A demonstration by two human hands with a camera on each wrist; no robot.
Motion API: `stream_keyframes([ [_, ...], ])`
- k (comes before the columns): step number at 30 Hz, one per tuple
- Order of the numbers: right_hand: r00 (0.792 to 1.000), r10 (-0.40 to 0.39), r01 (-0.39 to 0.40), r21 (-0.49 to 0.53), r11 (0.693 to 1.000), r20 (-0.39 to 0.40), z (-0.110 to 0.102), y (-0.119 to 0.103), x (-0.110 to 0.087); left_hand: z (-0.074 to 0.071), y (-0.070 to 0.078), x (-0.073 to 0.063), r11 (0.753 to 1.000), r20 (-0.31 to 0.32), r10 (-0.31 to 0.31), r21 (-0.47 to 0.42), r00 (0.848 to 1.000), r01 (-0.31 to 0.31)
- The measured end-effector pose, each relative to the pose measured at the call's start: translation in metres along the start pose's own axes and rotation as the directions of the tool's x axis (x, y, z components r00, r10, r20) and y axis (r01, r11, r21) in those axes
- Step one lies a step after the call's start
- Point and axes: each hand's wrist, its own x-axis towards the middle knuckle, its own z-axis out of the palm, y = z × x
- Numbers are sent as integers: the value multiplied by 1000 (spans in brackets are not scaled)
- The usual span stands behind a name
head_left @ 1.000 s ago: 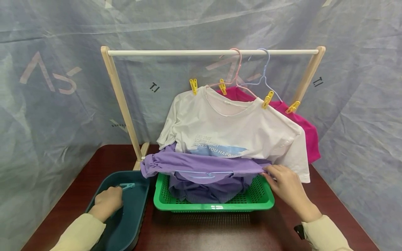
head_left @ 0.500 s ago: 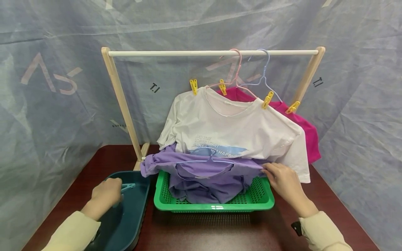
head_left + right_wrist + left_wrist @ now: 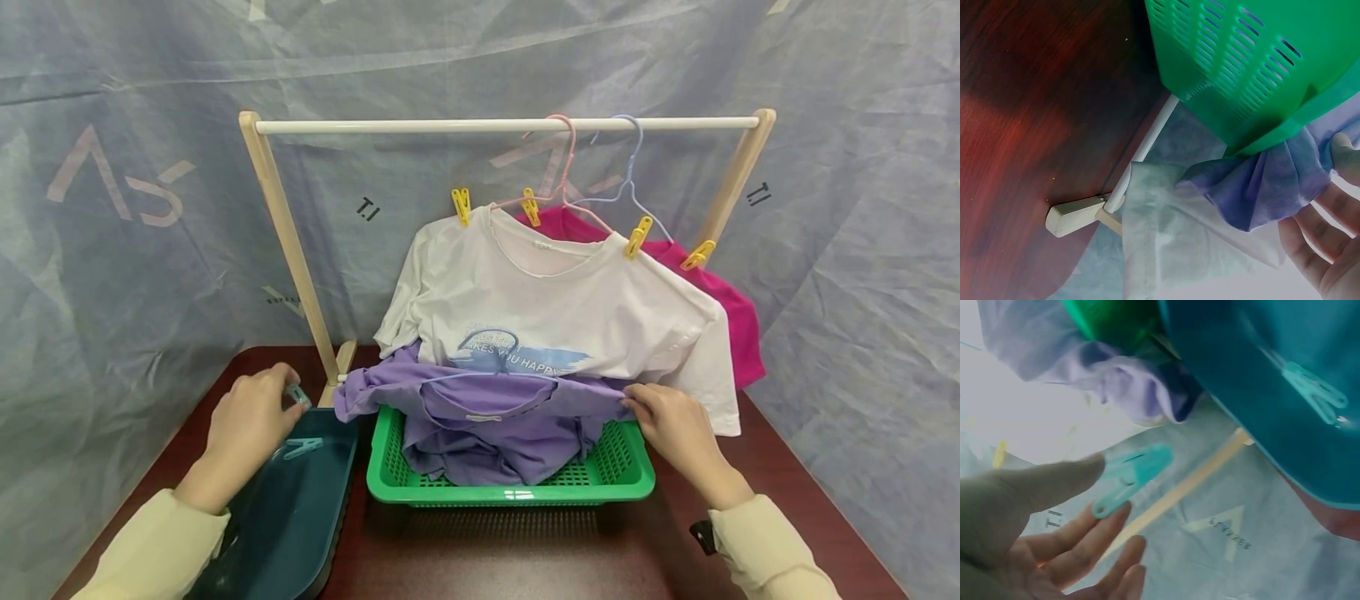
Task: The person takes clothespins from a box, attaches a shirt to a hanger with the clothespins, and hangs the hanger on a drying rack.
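My left hand [image 3: 243, 421] is raised over the far left edge of the dark teal bin [image 3: 347, 467]. Between thumb and fingers it pinches a light teal clothespin [image 3: 1134, 475]. A second teal clothespin [image 3: 303, 447] lies in the bin. My right hand [image 3: 675, 425] pinches the right shoulder of a purple T-shirt [image 3: 487, 442], whose sleeve hangs in folds in the right wrist view. The shirt lies over a green basket [image 3: 517, 497], partly inside it. A blue hanger [image 3: 502, 372] sits in its neckline, hook pointing up in front of the white shirt.
Behind stands a wooden rack with a white rod [image 3: 420, 127]. On it hang a white T-shirt [image 3: 525, 300] and a magenta shirt [image 3: 731, 321] behind it, with yellow clothespins [image 3: 638, 237] at their shoulders. A dark red table [image 3: 480, 554] carries everything.
My left hand has risen out of the bin with a clothespin. The blue hanger's hook has swung from lying forward to upright. My right hand keeps its grip on the purple shoulder.
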Motion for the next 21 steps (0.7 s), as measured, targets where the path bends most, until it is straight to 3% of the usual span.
stream_keyframes([
  [4, 1000, 2, -2, -2, 1000, 3, 0, 1, 1, -1, 10, 4, 998, -140, 62, -20, 988, -66],
  [8, 1000, 2, -2, -4, 1000, 3, 1, 1, 2, 0, 21, 8, 994, -220, 95, -33, 971, -105],
  [21, 999, 41, -41, -25, 999, 25, 2, 2, 5, 10, 43, 11, 975, -253, 183, -78, 950, -209],
])
